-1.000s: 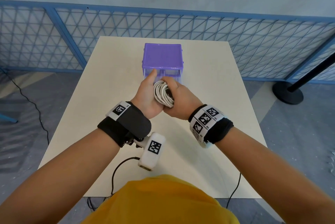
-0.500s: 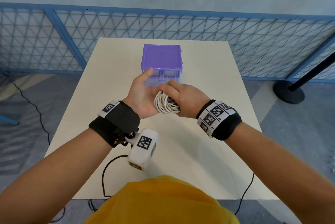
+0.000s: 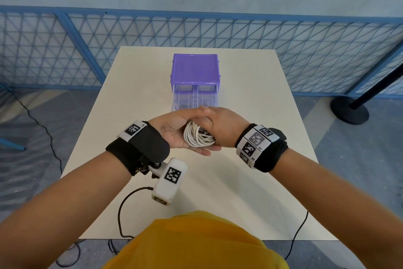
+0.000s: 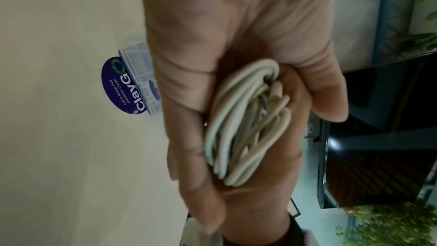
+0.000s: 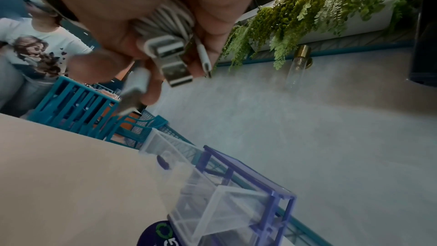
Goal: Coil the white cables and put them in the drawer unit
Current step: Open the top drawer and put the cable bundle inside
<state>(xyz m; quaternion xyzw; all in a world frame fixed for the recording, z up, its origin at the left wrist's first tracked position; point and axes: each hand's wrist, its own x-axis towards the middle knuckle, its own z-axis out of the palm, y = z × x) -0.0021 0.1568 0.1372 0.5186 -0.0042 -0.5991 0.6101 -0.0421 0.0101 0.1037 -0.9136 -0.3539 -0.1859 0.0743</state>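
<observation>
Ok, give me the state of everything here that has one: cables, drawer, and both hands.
cables: coiled into one bundle, held between both hands above the table, plug ends sticking out
drawer: pulled out of the purple unit, open
left hand: cupped under the coil, thumb over it
right hand: gripping the coil from the other side

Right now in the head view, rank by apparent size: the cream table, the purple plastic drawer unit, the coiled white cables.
1. Cream table
2. Purple plastic drawer unit
3. Coiled white cables, partly hidden by both hands
</observation>
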